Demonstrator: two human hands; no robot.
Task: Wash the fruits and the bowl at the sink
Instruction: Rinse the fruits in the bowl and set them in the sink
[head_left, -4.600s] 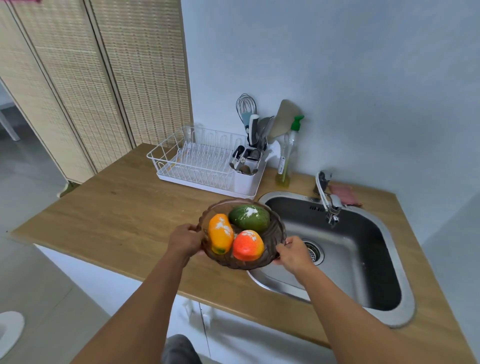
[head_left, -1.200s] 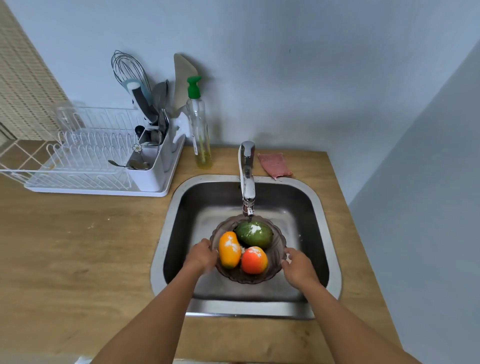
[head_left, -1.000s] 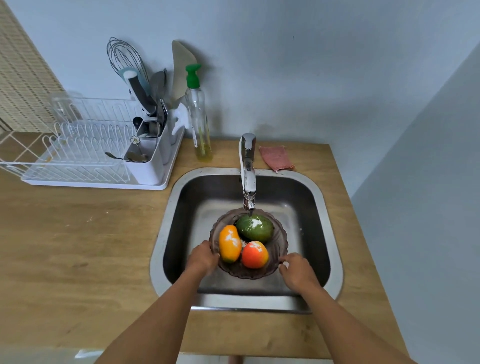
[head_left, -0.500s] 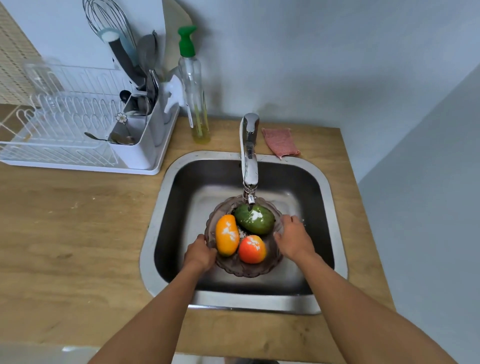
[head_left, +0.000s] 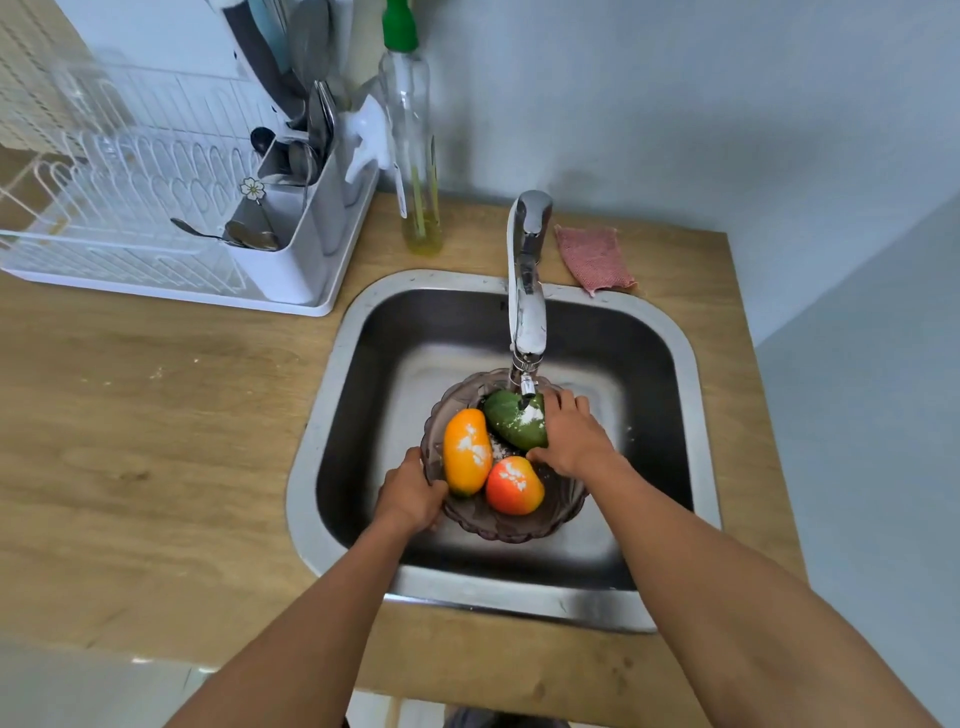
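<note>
The shiny steel sink (head_left: 332, 395) holds your ribbed brown glass bowl (head_left: 550, 522), right under the silver tap (head_left: 527, 291). Your left hand (head_left: 410, 496) grips its near-left rim. Your right hand (head_left: 571, 436) wraps the green fruit (head_left: 511, 423). The orange fruit (head_left: 466, 457) and red fruit (head_left: 514, 486) wait. No water shows yet, so you likely need it running next.

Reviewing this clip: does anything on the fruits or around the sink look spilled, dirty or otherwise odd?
Yes. All three fruits in the bowl carry white powdery patches: the orange fruit, the red fruit and the green fruit. A little white residue lies between them on the bowl's floor. Nothing else stands out.
</note>
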